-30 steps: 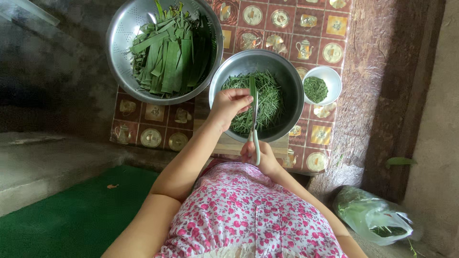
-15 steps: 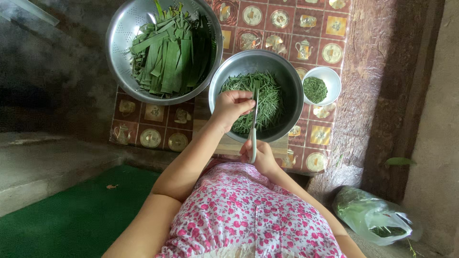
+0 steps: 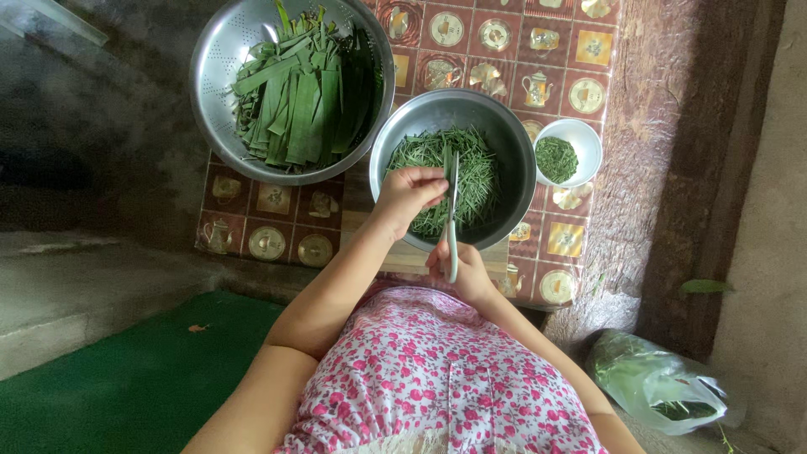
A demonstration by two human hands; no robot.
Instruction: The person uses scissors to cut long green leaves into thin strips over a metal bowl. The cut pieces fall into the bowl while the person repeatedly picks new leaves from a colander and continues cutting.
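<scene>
A steel colander (image 3: 220, 67) of long green leaves (image 3: 303, 92) sits left of the steel bowl (image 3: 513, 143) of shredded leaf strips (image 3: 479, 172); a small white bowl (image 3: 580, 134) stands right of it. Over the steel bowl, the left hand (image 3: 408, 193) pinches a leaf strip (image 3: 446, 160), and the right hand (image 3: 462, 273) grips scissors (image 3: 452, 219).

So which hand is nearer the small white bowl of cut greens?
Right. The right hand holds the scissors at the steel bowl's near rim, below-left of the small white bowl; the left hand is farther left.
</scene>
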